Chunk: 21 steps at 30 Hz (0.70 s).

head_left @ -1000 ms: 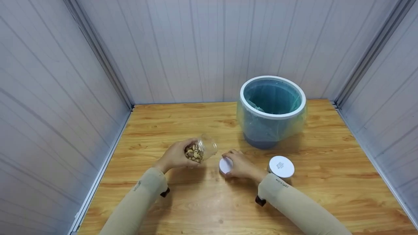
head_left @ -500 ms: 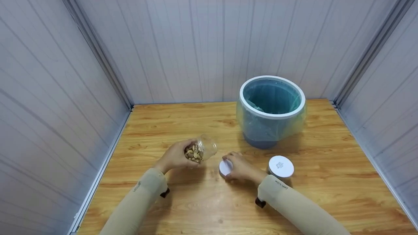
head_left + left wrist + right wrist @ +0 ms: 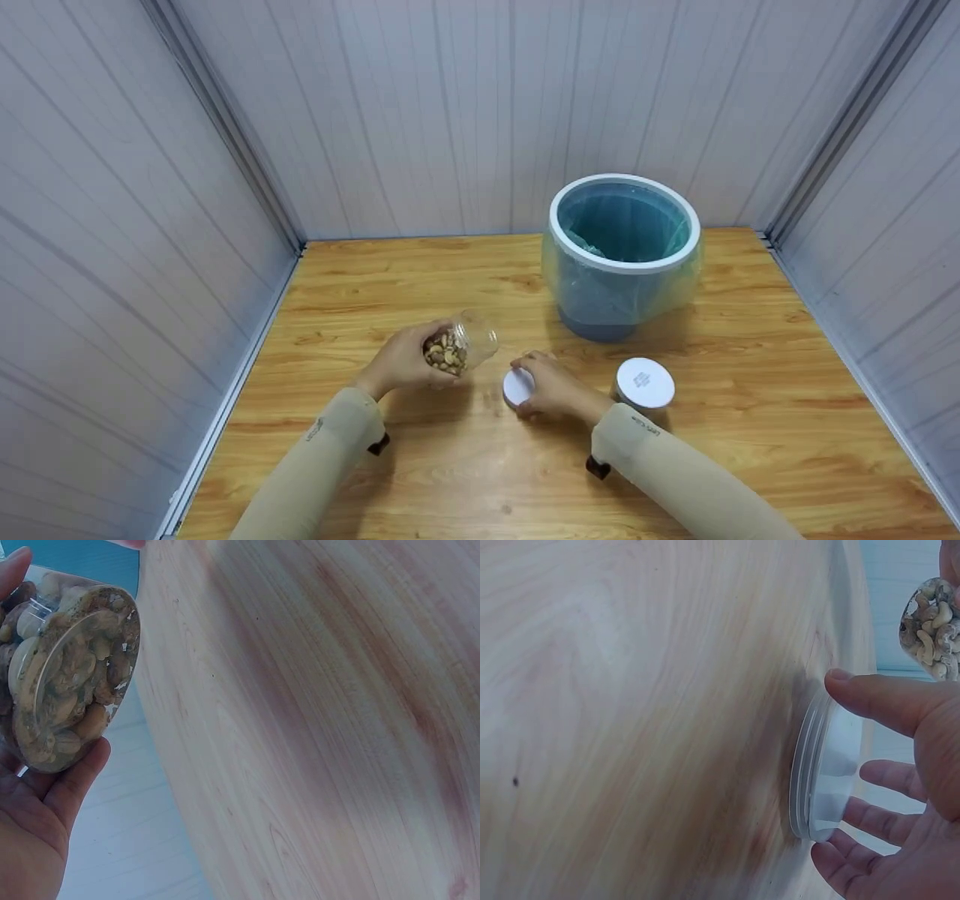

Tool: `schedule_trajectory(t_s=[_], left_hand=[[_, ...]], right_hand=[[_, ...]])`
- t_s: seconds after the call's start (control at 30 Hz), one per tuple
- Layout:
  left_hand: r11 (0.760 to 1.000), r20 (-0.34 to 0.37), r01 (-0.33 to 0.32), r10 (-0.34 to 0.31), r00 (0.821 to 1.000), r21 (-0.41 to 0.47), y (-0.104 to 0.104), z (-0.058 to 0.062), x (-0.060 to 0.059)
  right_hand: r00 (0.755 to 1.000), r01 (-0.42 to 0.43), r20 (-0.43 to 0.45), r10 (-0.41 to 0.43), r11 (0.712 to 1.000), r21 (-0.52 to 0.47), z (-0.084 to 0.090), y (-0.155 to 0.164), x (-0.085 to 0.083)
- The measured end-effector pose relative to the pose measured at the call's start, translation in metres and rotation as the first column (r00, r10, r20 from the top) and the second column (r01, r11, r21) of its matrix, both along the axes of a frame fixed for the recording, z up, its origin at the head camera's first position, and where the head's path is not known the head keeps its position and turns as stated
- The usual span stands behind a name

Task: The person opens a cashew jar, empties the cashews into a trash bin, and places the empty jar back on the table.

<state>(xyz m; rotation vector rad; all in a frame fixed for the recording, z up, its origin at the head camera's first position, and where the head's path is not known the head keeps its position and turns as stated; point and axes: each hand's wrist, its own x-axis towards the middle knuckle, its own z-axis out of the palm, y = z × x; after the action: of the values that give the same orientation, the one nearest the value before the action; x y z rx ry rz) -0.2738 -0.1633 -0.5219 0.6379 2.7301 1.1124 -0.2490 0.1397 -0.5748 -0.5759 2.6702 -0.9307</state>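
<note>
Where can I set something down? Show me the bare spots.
Bare tabletop lies between the white-topped container and right wall, and between the left hand and back wall. Crowded: the middle, where the nut jar, white lid and right hand cluster.

The bin [image 3: 596, 331] is blue, with a white rim [image 3: 630, 267] and a pale green bag [image 3: 664, 300]. To its left, the jar [image 3: 481, 342] is clear, its nuts [image 3: 445, 353] brown and cream. In front of it, the small lid [image 3: 517, 386] is white, the larger lid [image 3: 654, 391] white with grey print [image 3: 643, 379]. Under it, the table [image 3: 450, 480] shows yellow-brown grain.
</note>
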Motion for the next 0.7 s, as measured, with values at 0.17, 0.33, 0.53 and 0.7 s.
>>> schedule_trajectory(t_s=[0.17,0.33,0.53,0.7], left_hand=[[1.0,-0.004,0.001,-0.001,1.0,0.003,0.0002,-0.0006,-0.0003],[1.0,0.019,-0.009,0.008,1.0,0.005,-0.0013,-0.0009,0.0004],[1.0,0.024,-0.012,0.011,1.0,0.003,-0.0023,-0.0016,0.0009],[1.0,0.022,0.001,-0.002,1.0,0.011,-0.0018,-0.0019,0.0009]], right_hand=[[1.0,-0.008,-0.025,0.008,1.0,0.004,-0.0014,-0.0004,0.0004],[0.999,-0.014,-0.04,0.015,1.0,0.012,-0.0036,-0.0006,0.0001],[0.999,-0.013,-0.041,0.014,1.0,0.023,-0.0046,-0.0009,0.0004],[0.996,-0.025,-0.079,0.029,0.999,0.048,-0.0053,-0.001,0.001]])
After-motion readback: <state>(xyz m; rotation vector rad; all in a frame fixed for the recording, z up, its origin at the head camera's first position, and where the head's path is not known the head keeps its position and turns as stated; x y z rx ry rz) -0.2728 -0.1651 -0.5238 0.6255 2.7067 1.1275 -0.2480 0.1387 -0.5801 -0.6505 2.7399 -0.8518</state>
